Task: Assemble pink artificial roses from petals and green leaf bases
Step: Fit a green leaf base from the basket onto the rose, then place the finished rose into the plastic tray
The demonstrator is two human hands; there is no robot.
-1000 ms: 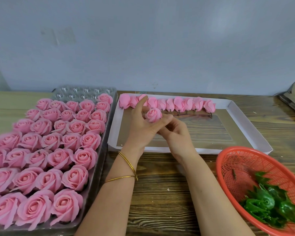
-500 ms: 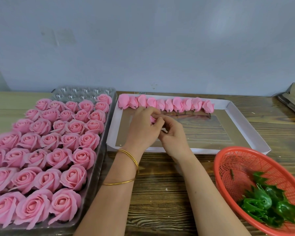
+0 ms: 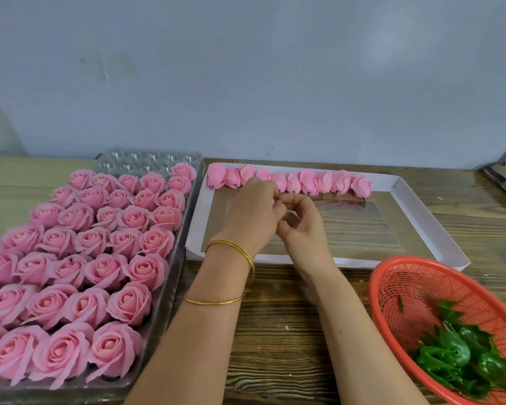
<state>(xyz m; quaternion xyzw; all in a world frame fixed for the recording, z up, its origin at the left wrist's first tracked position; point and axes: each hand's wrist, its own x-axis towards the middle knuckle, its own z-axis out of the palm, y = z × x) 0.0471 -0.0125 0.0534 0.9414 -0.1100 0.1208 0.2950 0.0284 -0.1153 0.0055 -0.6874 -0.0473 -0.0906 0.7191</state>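
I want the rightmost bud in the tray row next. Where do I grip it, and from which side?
Pinch the rightmost bud low on its petals, probably coming from the right and above. Its right side is free, while the next bud presses against its left, and the tray has its rear wall close behind the row.

Nothing legible from where I stand. A small sticker [image 3: 244, 161] sits at eleven o'clock behind the white tray [image 3: 200, 217], its print too small to read.
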